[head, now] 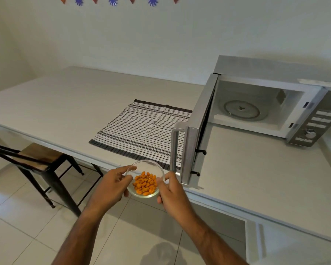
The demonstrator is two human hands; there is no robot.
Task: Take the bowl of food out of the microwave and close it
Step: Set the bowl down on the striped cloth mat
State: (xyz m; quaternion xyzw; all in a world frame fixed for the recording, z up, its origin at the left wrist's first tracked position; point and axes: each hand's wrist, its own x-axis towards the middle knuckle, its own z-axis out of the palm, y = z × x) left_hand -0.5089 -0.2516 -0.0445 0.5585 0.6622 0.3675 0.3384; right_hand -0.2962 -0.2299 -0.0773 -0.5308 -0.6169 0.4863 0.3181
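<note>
A small clear glass bowl (150,166) with orange snack pieces (145,183) hangs over the table's front edge, held between both hands. My left hand (111,185) grips its left rim and my right hand (170,190) grips its right rim. The silver microwave (311,115) stands on the table at the right. Its door (194,131) is swung wide open toward me, handle (174,148) just right of the bowl. Inside, the glass turntable (242,109) carries nothing.
A black-and-white striped cloth (141,129) lies on the grey table (65,104) left of the open door. A dark metal stool with a wooden seat (38,155) stands under the table at the left. Tiled floor lies below.
</note>
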